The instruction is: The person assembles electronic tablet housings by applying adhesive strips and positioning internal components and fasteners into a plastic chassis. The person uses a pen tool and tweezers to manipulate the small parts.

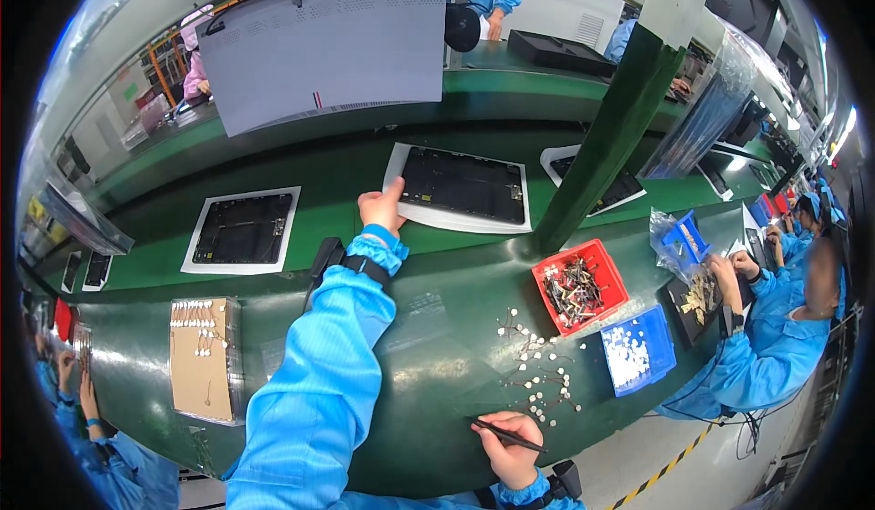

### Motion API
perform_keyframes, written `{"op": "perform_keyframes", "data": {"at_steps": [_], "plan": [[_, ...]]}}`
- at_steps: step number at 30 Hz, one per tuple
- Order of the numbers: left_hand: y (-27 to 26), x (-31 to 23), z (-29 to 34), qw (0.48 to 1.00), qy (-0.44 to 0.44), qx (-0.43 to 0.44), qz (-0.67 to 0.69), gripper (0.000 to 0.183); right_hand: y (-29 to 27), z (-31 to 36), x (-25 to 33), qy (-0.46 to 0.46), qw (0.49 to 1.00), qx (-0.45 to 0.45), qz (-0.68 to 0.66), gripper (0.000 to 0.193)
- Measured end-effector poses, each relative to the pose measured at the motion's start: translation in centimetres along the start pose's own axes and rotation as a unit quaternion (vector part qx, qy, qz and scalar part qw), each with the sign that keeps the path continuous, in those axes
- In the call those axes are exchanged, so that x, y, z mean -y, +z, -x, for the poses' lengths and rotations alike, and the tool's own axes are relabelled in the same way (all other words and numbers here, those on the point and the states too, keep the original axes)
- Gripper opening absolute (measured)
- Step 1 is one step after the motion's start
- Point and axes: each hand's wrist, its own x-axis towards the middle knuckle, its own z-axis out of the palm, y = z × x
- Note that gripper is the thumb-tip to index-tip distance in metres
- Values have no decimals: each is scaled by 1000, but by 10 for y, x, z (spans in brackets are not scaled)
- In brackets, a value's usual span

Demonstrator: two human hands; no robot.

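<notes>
1. A post [597, 132] hides part of the right panel [620, 191]; the tip of the tool [489, 428] is unclear.
2. Near the loose parts [540, 384] are one red bin [615, 308] and one blue bin [663, 353].
3. The left grip [379, 210] pinches one sheet [428, 216]; the middle panel [463, 185] lies on it, just right.
4. The right grip [512, 464] is closed around the tool.
</notes>
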Motion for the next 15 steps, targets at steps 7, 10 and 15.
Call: {"op": "perform_keyframes", "data": {"at_steps": [7, 10, 15], "plan": [[36, -33, 50, 891, 381, -225, -100, 60, 2, -2, 0, -29, 999, -34, -5, 18], [16, -91, 103, 860, 475, -132, -134, 39, 2, -2, 1, -31, 998, -46, -22, 17], [-49, -182, 204, 793, 551, -8, -259, 21, 2, -3, 1, -42, 997, -46, -36, 17]]}}
